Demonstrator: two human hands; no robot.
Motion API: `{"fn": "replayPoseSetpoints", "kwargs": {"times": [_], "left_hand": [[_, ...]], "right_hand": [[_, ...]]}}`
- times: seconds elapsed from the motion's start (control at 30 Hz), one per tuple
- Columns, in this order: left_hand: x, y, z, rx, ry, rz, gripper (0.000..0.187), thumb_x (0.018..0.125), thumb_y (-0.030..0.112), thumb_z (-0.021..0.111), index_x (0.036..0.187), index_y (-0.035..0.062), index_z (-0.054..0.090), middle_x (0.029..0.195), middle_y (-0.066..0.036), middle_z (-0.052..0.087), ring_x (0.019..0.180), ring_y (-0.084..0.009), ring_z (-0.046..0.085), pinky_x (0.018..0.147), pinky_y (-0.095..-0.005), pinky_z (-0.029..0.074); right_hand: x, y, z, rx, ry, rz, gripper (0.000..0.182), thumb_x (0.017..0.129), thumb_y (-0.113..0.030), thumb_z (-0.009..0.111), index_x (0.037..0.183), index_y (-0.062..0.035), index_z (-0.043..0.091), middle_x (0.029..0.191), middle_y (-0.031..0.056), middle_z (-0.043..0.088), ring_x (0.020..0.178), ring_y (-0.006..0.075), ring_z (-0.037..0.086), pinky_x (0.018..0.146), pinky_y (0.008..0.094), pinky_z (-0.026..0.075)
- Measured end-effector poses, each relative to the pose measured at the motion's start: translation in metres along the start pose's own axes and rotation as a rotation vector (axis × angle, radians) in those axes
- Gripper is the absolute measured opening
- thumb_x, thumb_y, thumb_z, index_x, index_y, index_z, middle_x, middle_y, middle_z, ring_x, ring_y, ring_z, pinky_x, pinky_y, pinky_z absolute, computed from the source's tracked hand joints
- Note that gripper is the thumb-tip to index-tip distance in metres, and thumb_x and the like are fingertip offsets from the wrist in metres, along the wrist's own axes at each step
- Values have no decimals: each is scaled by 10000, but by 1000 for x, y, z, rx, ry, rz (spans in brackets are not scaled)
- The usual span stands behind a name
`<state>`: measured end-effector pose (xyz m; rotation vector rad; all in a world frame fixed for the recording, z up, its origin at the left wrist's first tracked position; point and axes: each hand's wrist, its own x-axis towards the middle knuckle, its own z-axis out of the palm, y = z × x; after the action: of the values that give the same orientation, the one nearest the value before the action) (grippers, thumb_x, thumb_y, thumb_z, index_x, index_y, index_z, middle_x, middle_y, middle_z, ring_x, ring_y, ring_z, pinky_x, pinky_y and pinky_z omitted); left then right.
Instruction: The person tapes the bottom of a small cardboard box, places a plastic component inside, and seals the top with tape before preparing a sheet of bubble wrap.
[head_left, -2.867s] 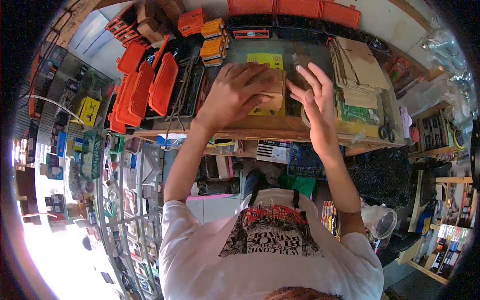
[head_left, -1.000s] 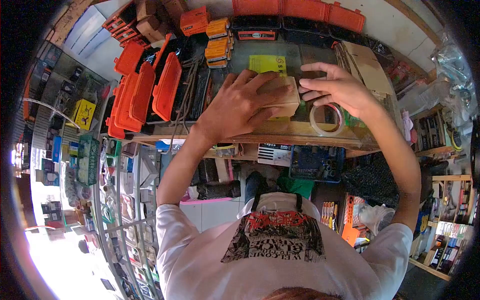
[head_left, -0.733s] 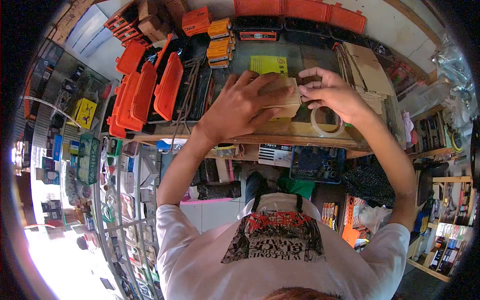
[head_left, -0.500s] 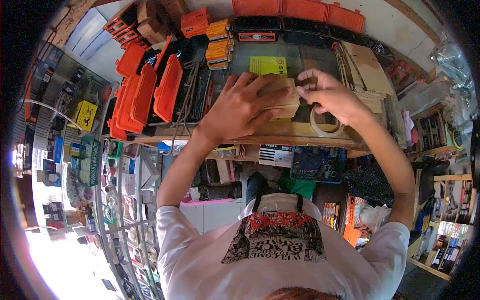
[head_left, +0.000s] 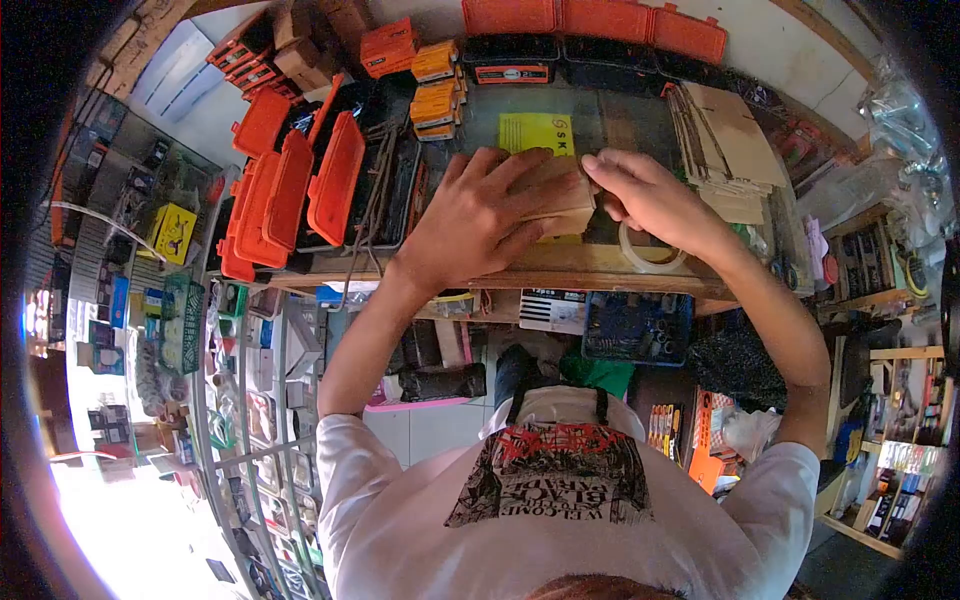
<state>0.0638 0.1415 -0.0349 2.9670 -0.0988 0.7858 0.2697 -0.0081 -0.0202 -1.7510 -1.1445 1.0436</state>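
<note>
My left hand (head_left: 490,205) lies over a small tan cardboard box (head_left: 572,222) on the glass-topped counter, fingers bent across its top and the thumb along its near side. At the box's right end is my right hand (head_left: 640,190), with thumb and fingers drawn together close to the edge. What those fingers pinch, if anything, is too small to make out. A roll of pale tape (head_left: 648,266) rests just below the right hand, partly covered by it. Under and behind the box lies a yellow packet (head_left: 535,132), half hidden.
Flat cardboard pieces (head_left: 735,140) are stacked at the right. Open orange cases (head_left: 335,180) stand at the left, beside yellow-orange small boxes (head_left: 435,95). More orange-lidded cases (head_left: 600,25) line the back. A blue basket (head_left: 637,330) sits below the counter's wooden front edge (head_left: 540,275).
My right hand's fingers have closed in from a spread, curled pose and now sit together at the box's right end. The left hand stays over the box.
</note>
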Motion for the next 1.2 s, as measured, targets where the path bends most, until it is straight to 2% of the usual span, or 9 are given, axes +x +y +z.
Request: {"fn": "replayPoseSetpoints", "kwargs": {"times": [0.1, 0.2, 0.5, 0.6, 0.7, 0.8, 0.9, 1.0, 1.2], "left_hand": [[0, 0, 1, -6, -14, -8, 483, 939, 312, 652, 1409, 213, 605, 1415, -144, 565, 1146, -397, 554, 1011, -510, 465], [-2, 0, 2, -10, -16, -21, 494, 944, 320, 646, 1424, 216, 590, 1435, -138, 554, 1155, -400, 548, 1026, -514, 456], [-6, 0, 2, 13, -33, -41, 491, 940, 353, 646, 1402, 193, 602, 1482, -109, 528, 1205, -399, 530, 1040, -518, 445], [-6, 2, 1, 23, -40, -38, 492, 942, 356, 646, 1404, 194, 602, 1463, -115, 536, 1200, -396, 527, 1035, -519, 447], [-5, 4, -2, 32, -52, -36, 496, 941, 355, 645, 1409, 197, 599, 1453, -124, 532, 1202, -393, 519, 1030, -518, 450], [-6, 5, -7, 58, -74, -23, 496, 937, 348, 646, 1411, 209, 599, 1457, -133, 513, 1214, -392, 510, 1031, -514, 454], [-6, 6, -10, 68, -109, -16, 492, 932, 344, 649, 1407, 222, 603, 1461, -138, 498, 1226, -394, 505, 1036, -508, 458], [-3, 5, -12, 32, -128, -27, 485, 923, 334, 661, 1393, 224, 615, 1448, -142, 501, 1222, -400, 512, 1041, -507, 459], [-3, 1, -10, -59, -50, -71, 491, 892, 302, 698, 1362, 174, 642, 1395, -160, 541, 1209, -408, 527, 1050, -507, 450]], "right_hand": [[3, 1, 5, -317, 76, -143, 320, 1080, -319, 507, 948, -28, 532, 693, 15, 452, 625, 119, 415, 570, 320, 378], [2, -1, 10, -321, 112, -244, 336, 1075, -302, 509, 938, 5, 512, 689, 59, 448, 642, 158, 431, 617, 374, 404], [11, 8, 5, -439, 107, -327, 303, 1065, -261, 513, 930, 11, 503, 722, 106, 476, 684, 182, 459, 648, 387, 419], [12, 11, 6, -382, 103, -349, 317, 1068, -266, 509, 911, 9, 492, 712, 83, 487, 680, 173, 446, 651, 387, 414], [13, 13, 1, -301, -4, -201, 337, 1082, -335, 494, 1013, -9, 544, 889, 65, 584, 814, 161, 526, 738, 344, 474], [4, 12, 11, -15, 19, -114, 400, 1088, -418, 470, 1187, -41, 559, 1144, 52, 583, 1031, 163, 559, 885, 323, 500], [-3, 11, 24, 94, 140, -227, 485, 1090, -461, 426, 1144, -8, 591, 876, 25, 613, 811, 164, 573, 780, 339, 495], [-6, 4, 15, 95, -29, -98, 441, 1087, -463, 455, 1323, -95, 508, 1176, 50, 552, 1069, 144, 550, 901, 297, 497], [-9, 10, 14, -185, -42, -129, 400, 1084, -413, 495, 1326, -94, 506, 929, -16, 525, 836, 86, 503, 706, 229, 427]]}}
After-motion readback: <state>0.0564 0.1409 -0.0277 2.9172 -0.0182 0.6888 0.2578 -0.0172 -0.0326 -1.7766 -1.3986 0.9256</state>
